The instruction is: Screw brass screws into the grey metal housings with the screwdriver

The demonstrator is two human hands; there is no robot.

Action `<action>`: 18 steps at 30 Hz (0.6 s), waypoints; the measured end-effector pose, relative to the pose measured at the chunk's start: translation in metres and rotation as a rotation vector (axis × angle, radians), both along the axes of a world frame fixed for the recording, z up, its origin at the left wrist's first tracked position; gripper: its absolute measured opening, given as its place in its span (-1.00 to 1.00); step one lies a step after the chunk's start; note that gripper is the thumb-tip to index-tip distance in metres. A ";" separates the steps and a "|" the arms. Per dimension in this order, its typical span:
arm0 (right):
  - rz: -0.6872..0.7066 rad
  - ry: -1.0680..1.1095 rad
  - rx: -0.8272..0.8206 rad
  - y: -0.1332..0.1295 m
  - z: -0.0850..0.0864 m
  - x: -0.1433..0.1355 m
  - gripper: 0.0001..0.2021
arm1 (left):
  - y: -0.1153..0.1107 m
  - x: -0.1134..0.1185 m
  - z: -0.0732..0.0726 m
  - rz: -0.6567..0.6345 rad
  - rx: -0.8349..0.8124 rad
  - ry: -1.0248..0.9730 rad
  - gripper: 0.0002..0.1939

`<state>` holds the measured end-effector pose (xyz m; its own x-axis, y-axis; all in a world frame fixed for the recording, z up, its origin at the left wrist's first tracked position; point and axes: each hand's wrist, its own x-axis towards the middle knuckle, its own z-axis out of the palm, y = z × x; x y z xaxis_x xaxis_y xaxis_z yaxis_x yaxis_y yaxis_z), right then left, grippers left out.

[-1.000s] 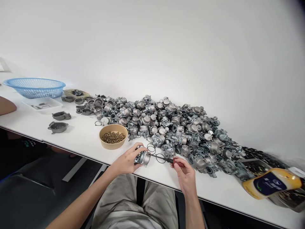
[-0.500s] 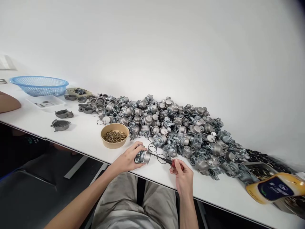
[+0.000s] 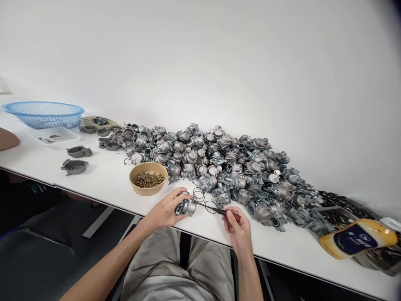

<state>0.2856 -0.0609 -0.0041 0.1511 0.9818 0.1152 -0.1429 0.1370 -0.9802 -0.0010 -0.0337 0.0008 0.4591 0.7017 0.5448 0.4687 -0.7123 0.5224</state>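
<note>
My left hand point(image 3: 168, 207) is closed around a grey metal carburetor point(image 3: 187, 207) at the table's front edge. My right hand point(image 3: 238, 228) grips the red-handled screwdriver point(image 3: 216, 209), whose dark shaft points left. Its tip meets the upper right side of the carburetor; the exact contact point is too small to make out. Thin black rubber rings point(image 3: 198, 193) lie on the table just behind the tool. Left of the carburetor stands a round tan bowl point(image 3: 148, 190) filled with small brass-coloured screws.
A large heap of carburetors point(image 3: 216, 154) stretches along the wall. Loose float bowls point(image 3: 75, 166), a white tray point(image 3: 54, 138) and a blue basket point(image 3: 44, 115) are at the left. A yellow bottle point(image 3: 357, 238) lies at the right. Another person's arm point(image 3: 8, 139) shows at the far left.
The whole view has shifted slightly, so the table things appear further left. Both hands keep their holds, and the screwdriver stays against the carburetor.
</note>
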 end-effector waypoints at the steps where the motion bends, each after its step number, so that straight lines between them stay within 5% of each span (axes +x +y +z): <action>1: -0.007 -0.008 -0.015 0.001 0.000 0.000 -0.67 | 0.000 0.000 0.000 -0.004 -0.005 -0.006 -0.48; 9: 0.049 -0.016 0.109 -0.002 0.000 0.004 -0.59 | 0.002 0.000 0.000 0.000 -0.001 -0.023 -0.45; 18: -0.019 0.003 0.066 0.001 -0.008 0.004 -0.65 | 0.001 -0.002 0.004 -0.032 0.020 0.010 -0.47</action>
